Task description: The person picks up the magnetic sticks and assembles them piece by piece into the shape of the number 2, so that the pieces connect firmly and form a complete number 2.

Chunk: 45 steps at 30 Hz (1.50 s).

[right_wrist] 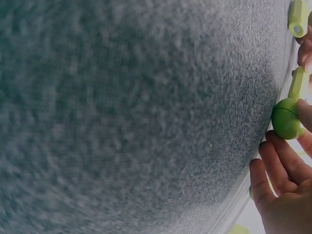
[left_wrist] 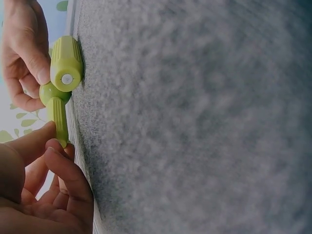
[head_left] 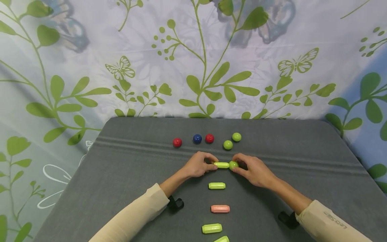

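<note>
My left hand (head_left: 198, 164) pinches one end of a yellow-green ribbed rod (head_left: 222, 165) between thumb and fingers. At the rod's other end sits a green ball (head_left: 233, 165), which my right hand (head_left: 254, 168) pinches from the right. Rod and ball meet end to end in the left wrist view, where the held rod (left_wrist: 58, 119) points at the ball (left_wrist: 48, 92). Closer to that camera lies a second yellow-green rod (left_wrist: 67, 66) with a round metal spot in its end face. The right wrist view shows the ball (right_wrist: 286, 118) against the rod (right_wrist: 298, 84).
Beyond the hands lie two red balls (head_left: 177, 142), a blue ball (head_left: 197, 138) and two green balls (head_left: 228, 145). Nearer me, a column of rods runs down the grey table (head_left: 136, 188): yellow-green ones (head_left: 216, 186) and a pink one (head_left: 220, 208). A patterned cloth (head_left: 145, 67) hangs behind.
</note>
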Motion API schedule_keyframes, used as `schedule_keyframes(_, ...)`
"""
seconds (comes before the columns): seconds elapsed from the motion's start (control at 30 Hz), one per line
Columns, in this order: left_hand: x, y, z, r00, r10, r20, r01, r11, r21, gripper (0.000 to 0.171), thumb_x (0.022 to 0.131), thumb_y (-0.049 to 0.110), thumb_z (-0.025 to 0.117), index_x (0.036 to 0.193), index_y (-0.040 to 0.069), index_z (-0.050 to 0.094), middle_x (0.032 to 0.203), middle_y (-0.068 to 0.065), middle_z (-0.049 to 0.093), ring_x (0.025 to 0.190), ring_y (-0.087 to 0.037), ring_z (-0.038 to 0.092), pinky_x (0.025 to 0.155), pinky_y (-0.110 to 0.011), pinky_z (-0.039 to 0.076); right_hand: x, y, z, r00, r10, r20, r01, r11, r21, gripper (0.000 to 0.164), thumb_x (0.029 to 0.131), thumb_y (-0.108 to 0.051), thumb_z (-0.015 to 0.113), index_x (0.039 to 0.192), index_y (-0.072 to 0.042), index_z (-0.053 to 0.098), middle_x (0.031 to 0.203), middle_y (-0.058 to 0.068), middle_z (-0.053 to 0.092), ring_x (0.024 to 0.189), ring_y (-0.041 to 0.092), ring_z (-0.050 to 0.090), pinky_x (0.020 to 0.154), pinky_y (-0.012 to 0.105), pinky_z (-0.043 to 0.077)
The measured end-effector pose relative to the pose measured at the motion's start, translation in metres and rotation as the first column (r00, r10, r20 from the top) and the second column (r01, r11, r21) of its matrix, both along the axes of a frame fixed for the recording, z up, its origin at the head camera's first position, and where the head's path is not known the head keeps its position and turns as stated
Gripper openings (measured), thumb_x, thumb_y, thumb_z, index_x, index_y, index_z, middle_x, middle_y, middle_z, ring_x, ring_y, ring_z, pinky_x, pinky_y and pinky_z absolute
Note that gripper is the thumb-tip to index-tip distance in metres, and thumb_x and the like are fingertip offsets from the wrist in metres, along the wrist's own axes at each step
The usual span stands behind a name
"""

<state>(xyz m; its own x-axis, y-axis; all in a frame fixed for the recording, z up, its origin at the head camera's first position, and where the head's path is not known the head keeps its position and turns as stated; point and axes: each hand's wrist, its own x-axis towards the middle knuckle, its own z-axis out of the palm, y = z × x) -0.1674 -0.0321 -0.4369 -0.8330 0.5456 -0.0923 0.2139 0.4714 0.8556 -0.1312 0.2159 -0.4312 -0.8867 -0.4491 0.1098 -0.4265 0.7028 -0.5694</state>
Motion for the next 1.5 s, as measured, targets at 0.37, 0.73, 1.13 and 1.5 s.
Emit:
schedule_keyframes(0.37,0.000,0.000,-0.002,1.000,0.020,0.013,-0.020,1.000,-0.002,0.016,0.089,0.011,0.075,0.105,0.007,0.074,0.090,0.000,0.064,0.063,-0.010,0.057,0.052,-0.024,0.047,0.001,-0.001,-0.002,1.000,0.000,-0.022,0.000,1.000,-0.003,0.020,0.090,-0.015,0.074,0.108,-0.015,0.064,0.096,-0.008,0.063,0.086,0.010,0.059,0.076,0.039,0.049)
schedule_keyframes(0.73,-0.002,-0.005,0.003,0.996,0.064,0.056,-0.066,0.996,0.051,0.019,0.091,0.012,0.072,0.108,0.004,0.072,0.085,-0.002,0.064,0.064,-0.012,0.057,0.052,-0.025,0.048,0.000,-0.001,-0.002,0.999,-0.009,-0.035,0.009,1.000,0.005,0.021,0.090,-0.014,0.074,0.107,-0.014,0.064,0.094,-0.008,0.062,0.083,0.010,0.057,0.074,0.039,0.048)
schedule_keyframes(1.13,-0.039,-0.058,0.024,0.870,0.487,-0.070,-0.466,0.861,0.203,0.019,0.092,0.012,0.069,0.107,0.000,0.071,0.076,-0.005,0.053,0.058,-0.015,0.044,0.058,-0.030,0.038,0.000,-0.002,-0.001,0.999,-0.004,-0.044,0.004,1.000,0.002,0.021,0.090,-0.015,0.074,0.107,-0.013,0.063,0.093,-0.008,0.060,0.082,0.011,0.055,0.073,0.037,0.047)
schedule_keyframes(1.5,-0.053,-0.093,0.013,0.852,0.518,0.077,-0.521,0.853,0.021,0.041,0.094,0.020,0.069,0.132,0.006,0.060,0.129,-0.018,0.055,0.092,-0.029,0.057,0.068,-0.035,0.047,0.002,-0.002,-0.001,0.999,-0.008,-0.038,0.008,1.000,-0.002,0.021,0.090,-0.014,0.074,0.108,-0.012,0.063,0.096,-0.006,0.062,0.086,0.013,0.058,0.076,0.040,0.049)
